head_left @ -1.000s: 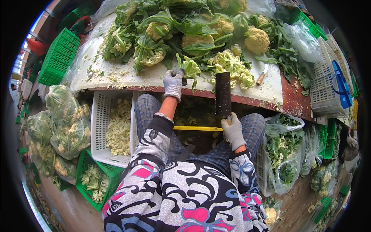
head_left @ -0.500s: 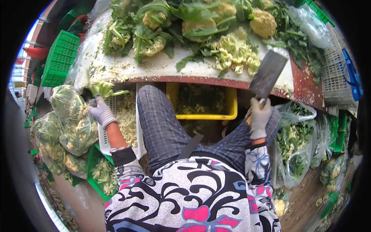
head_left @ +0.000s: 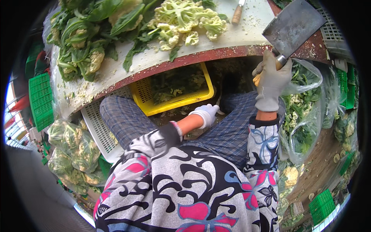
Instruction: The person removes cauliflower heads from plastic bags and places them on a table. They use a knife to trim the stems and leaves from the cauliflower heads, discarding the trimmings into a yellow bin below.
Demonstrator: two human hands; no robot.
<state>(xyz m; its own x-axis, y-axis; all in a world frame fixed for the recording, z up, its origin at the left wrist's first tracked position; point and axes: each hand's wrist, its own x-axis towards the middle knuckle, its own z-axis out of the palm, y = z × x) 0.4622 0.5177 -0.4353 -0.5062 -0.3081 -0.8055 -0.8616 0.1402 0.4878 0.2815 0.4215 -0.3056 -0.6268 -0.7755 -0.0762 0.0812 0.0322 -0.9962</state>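
Observation:
My right hand (head_left: 270, 79), in a pale work glove, is closed round the wooden handle of a cleaver (head_left: 293, 28). Its broad, smeared blade tilts up to the right, over the table's edge. Gloved too, my left hand (head_left: 206, 114) hangs between my thighs with its fingers curled together; what they hold, if anything, I cannot make out. Just beyond it, under the table, stands a yellow crate (head_left: 176, 103) with leaf scraps inside. Cut cauliflower florets (head_left: 183, 21) lie on the tabletop (head_left: 247, 33), left of the cleaver.
Leafy cauliflowers (head_left: 83, 42) pile up at the table's left. A small knife (head_left: 237, 13) lies near the florets. A white basket (head_left: 101, 135) stands by my left leg, bagged cauliflowers (head_left: 73, 145) farther left. A clear bag of leaves (head_left: 303, 120) sits by my right leg.
My left hand has swung from the left side to between my legs, and the leafy cauliflower stalk no longer shows in it. The cleaver is raised and tilted farther right. The view has shifted right.

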